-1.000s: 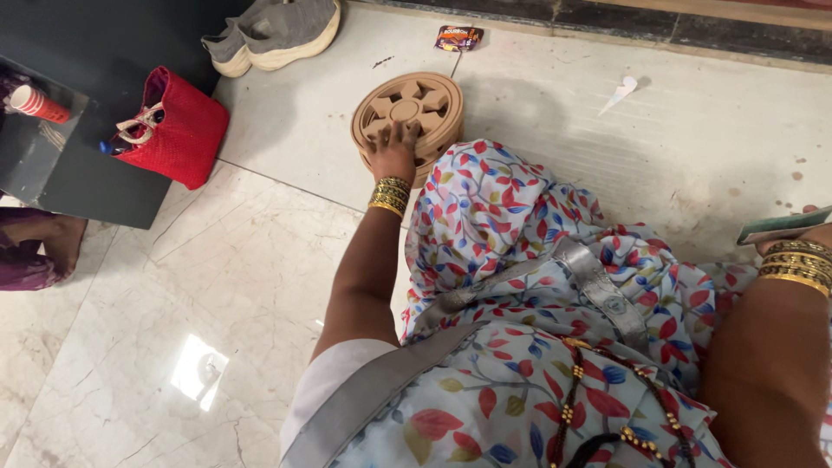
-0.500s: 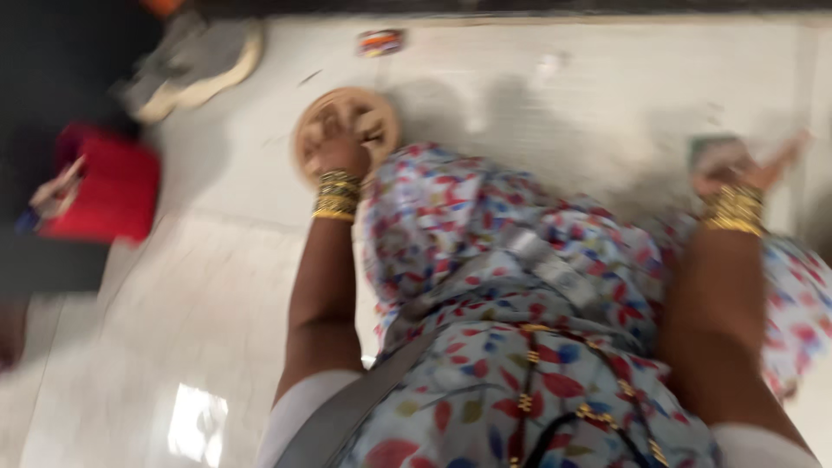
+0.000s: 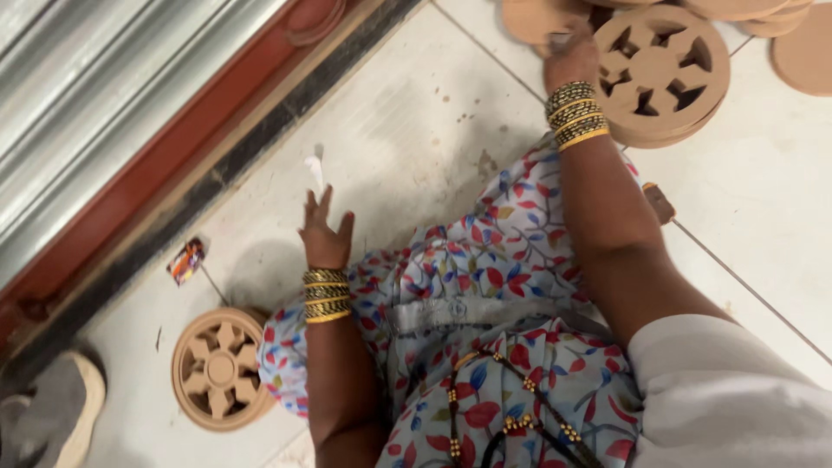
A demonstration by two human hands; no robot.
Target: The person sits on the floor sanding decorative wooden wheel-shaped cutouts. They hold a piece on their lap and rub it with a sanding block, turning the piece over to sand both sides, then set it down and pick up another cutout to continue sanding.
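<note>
Carved wooden discs (image 3: 663, 74) — round, tan, with cut-out spoke patterns — lie stacked on the white tiled floor (image 3: 416, 130) at the upper right, with plainer round pieces (image 3: 802, 56) beside and behind them. The right hand (image 3: 572, 56) rests at the left edge of that stack, its fingers on a piece just beside the top disc; whether they grip it cannot be told. The left hand (image 3: 325, 234) hovers over bare floor with fingers spread and released, holding nothing, gold bangles (image 3: 325, 295) on its wrist. Another carved disc (image 3: 218, 370) lies flat on the floor at the lower left, well apart from both hands — partly tucked under the floral dress (image 3: 494, 286). A grey shoe (image 3: 56, 412) sits near it, and a small crumpled wrapper (image 3: 186, 260) lies by the dark door sill (image 3: 217, 173).
</note>
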